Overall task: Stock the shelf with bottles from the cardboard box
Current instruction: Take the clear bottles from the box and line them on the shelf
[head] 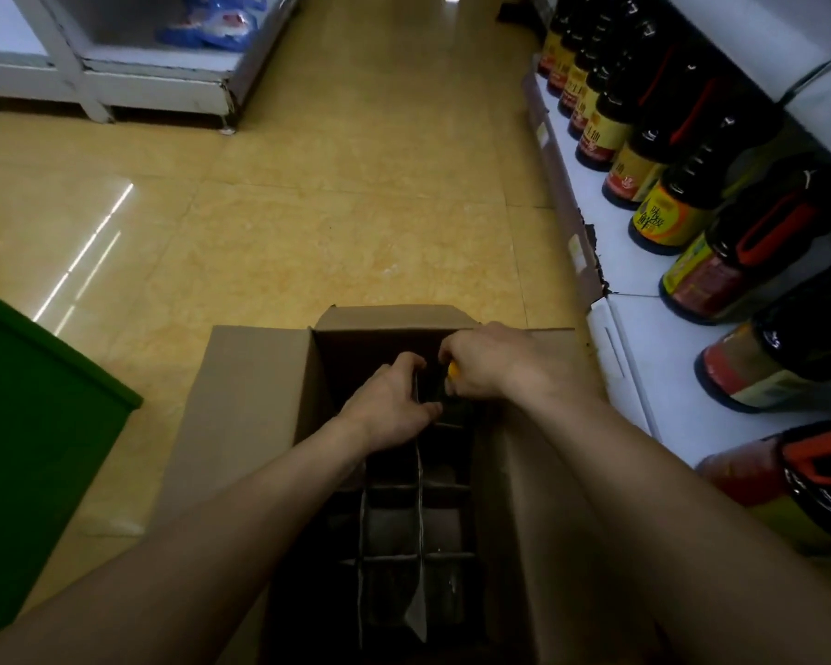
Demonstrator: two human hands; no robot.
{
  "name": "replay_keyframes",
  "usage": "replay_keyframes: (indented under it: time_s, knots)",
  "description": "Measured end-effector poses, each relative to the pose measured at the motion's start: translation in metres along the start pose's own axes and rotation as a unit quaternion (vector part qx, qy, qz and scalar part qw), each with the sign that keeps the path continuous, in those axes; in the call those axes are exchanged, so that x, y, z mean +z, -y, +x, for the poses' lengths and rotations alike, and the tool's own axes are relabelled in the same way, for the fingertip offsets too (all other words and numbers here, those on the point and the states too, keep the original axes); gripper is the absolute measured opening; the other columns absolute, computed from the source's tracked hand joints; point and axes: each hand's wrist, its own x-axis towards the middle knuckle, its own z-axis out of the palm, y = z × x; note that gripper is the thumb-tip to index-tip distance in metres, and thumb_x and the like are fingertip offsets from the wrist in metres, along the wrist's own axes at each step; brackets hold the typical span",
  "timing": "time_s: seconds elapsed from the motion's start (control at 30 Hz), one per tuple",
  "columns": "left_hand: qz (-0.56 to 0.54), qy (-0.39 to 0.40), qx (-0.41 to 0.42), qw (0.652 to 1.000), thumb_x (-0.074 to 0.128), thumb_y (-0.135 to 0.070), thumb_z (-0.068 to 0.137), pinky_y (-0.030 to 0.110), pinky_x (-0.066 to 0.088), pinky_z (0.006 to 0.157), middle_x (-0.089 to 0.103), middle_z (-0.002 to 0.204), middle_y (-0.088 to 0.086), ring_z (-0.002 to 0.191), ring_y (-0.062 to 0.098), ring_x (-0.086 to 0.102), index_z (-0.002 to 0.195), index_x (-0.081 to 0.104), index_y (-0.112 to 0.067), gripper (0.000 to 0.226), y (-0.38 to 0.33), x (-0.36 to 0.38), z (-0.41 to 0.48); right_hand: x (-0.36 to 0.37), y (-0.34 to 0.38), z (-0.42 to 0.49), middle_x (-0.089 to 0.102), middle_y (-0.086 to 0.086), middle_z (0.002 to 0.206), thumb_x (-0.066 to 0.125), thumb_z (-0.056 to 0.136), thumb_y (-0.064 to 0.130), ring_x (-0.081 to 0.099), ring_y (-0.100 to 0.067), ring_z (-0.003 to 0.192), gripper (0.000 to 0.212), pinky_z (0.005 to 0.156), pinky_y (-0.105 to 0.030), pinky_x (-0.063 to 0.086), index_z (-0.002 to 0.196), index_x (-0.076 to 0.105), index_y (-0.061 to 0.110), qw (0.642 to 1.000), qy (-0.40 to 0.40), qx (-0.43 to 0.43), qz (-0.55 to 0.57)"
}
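An open cardboard box (241,424) stands on the floor below me, split into cells by cardboard dividers (418,511). Both my hands reach into its far end. My right hand (485,362) grips the top of a dark bottle (440,400) with a yellow cap that stands in a far cell. My left hand (389,405) curls round the same bottle from the left, its fingers partly hidden behind the divider. The near cells look dark; what they hold I cannot tell. The white shelf (653,328) runs along the right.
Dark sauce bottles (668,218) with yellow and red labels line the shelf, larger ones nearest me. A green bin (34,400) stands at the left. A white display unit (130,74) sits at the far left. Yellow tiled floor (356,184) stretches ahead.
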Motion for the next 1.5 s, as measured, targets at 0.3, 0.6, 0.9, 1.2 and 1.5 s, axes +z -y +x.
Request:
replay_keyframes:
  time_s: [0.3,0.6,0.9,1.2,1.5]
  knots:
    - [0.044,0.022,0.004,0.999,0.071,-0.032,0.094,0.035,0.05,0.104,0.053,0.142,0.007,0.128,0.022,0.055,0.155,0.03,-0.024,0.073,0.004,-0.005,-0.016,0.027,0.002,0.003,0.064,-0.006,0.12,0.059,0.101,0.036,0.055,-0.025,0.118,0.029,0.082,-0.034,0.043,0.126,0.062,0.023,0.99,-0.087,-0.006,-0.106]
    - [0.009,0.01,0.003,1.0,0.073,-0.03,0.093,0.035,0.053,0.1,0.055,0.139,0.006,0.123,0.021,0.058,0.154,0.031,-0.026,0.074,-0.001,-0.013,-0.025,-0.005,-0.01,-0.024,0.057,-0.006,0.107,0.064,0.095,0.041,0.058,-0.025,0.101,0.038,0.078,-0.034,0.044,0.126,0.062,0.02,0.99,-0.135,-0.018,-0.041]
    - [-0.087,0.02,0.049,0.995,0.082,-0.023,0.084,0.031,0.044,0.107,0.047,0.15,0.0,0.138,0.023,0.048,0.159,0.013,-0.036,0.103,-0.014,-0.008,-0.029,-0.064,-0.006,-0.08,0.058,-0.006,0.104,0.066,0.09,0.043,0.055,-0.024,0.094,0.029,0.071,-0.036,0.042,0.112,0.06,0.024,0.97,-0.234,-0.058,0.041]
    - [-0.204,0.007,0.097,0.974,0.087,-0.033,0.077,0.036,0.05,0.108,0.061,0.125,-0.018,0.12,0.005,0.059,0.125,0.04,-0.055,0.071,-0.018,-0.013,-0.038,-0.094,0.016,-0.111,0.065,-0.006,0.076,0.072,0.084,0.039,0.064,-0.02,0.069,0.024,0.066,-0.047,0.058,0.085,0.063,0.017,0.899,-0.363,-0.142,0.201]
    - [-0.25,-0.018,0.114,0.961,0.089,-0.024,0.073,0.04,0.055,0.102,0.071,0.121,-0.008,0.117,0.012,0.066,0.131,0.054,-0.036,0.068,-0.012,-0.023,-0.049,-0.095,0.025,-0.107,0.055,0.007,0.084,0.066,0.089,0.061,0.054,-0.01,0.078,0.038,0.067,-0.031,0.045,0.09,0.058,0.024,0.87,-0.348,-0.2,0.287]
